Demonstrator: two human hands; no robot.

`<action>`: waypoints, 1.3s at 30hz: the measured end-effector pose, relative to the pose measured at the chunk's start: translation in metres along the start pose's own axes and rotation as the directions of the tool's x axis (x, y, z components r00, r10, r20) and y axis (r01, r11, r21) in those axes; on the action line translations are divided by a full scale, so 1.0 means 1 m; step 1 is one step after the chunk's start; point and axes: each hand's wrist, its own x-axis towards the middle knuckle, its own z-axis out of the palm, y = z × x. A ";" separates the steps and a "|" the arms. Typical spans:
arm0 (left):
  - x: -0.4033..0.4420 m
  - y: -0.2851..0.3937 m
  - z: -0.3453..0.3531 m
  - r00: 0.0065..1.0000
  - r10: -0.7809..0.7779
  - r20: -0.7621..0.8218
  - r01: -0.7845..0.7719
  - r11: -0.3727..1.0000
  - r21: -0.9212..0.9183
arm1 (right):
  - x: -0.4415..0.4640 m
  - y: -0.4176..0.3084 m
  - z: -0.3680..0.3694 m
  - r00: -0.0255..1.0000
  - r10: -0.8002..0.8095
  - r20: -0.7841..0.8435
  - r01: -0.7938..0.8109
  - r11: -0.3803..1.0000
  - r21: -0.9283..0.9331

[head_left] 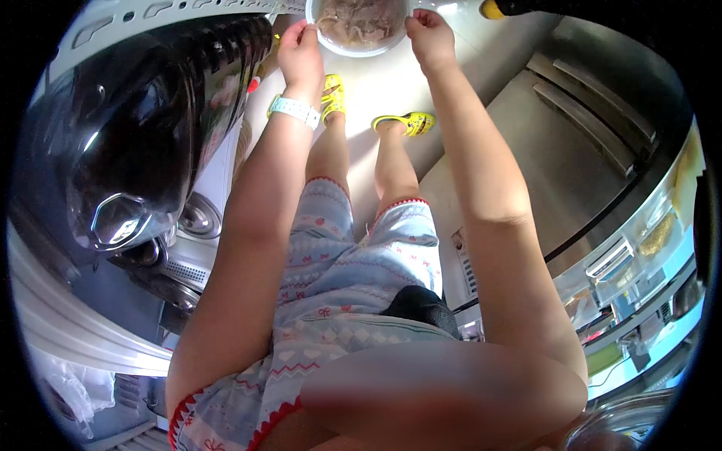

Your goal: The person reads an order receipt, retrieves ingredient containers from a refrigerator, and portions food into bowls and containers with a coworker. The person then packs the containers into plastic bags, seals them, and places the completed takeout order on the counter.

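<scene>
A clear round bowl (pixel 359 52) is held out in front of me at the top of the view, its far side cut off by the frame edge. Inside it lies something brownish and wet that looks like sliced meat (pixel 361 21). My left hand (pixel 299 56), below which a pale watch strap shows on the wrist, pinches the bowl's left rim. On the opposite side, the fingers of my right hand (pixel 432 41) are closed at the right rim. Both arms are stretched forward, and the bowl is above the floor.
Along the left is a glossy dark appliance (pixel 143 128) above a metal stovetop (pixel 197 216). A steel-fronted fridge with long handles (pixel 594 113) stands on the right. My feet in yellow clogs (pixel 414 122) are on the pale floor (pixel 359 90). A glass dish (pixel 624 425) shows at bottom right.
</scene>
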 end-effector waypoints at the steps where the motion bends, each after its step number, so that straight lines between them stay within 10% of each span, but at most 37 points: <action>1: -0.005 -0.004 -0.004 0.999 -0.007 0.035 0.008 1.000 -0.027 | -0.005 0.010 -0.005 0.999 0.038 -0.034 -0.036 0.997 0.063; 10: -0.120 0.066 0.024 0.924 -0.120 0.363 0.102 0.992 0.068 | -0.151 -0.028 -0.107 0.943 0.231 -0.238 -0.122 0.908 0.400; 22: -0.369 0.200 0.163 0.406 -0.310 0.860 -0.045 0.933 0.357 | -0.400 -0.090 -0.332 0.647 0.451 -0.615 0.098 0.750 0.654; 34: -0.575 0.095 0.270 -0.089 -0.520 0.850 -0.281 0.831 0.479 | -0.539 0.030 -0.462 0.336 0.576 -0.746 0.273 0.698 0.662; 39: -0.633 0.067 0.281 -0.098 -0.538 0.837 -0.163 0.839 0.520 | -0.567 0.077 -0.489 0.325 0.626 -0.709 0.346 0.619 0.705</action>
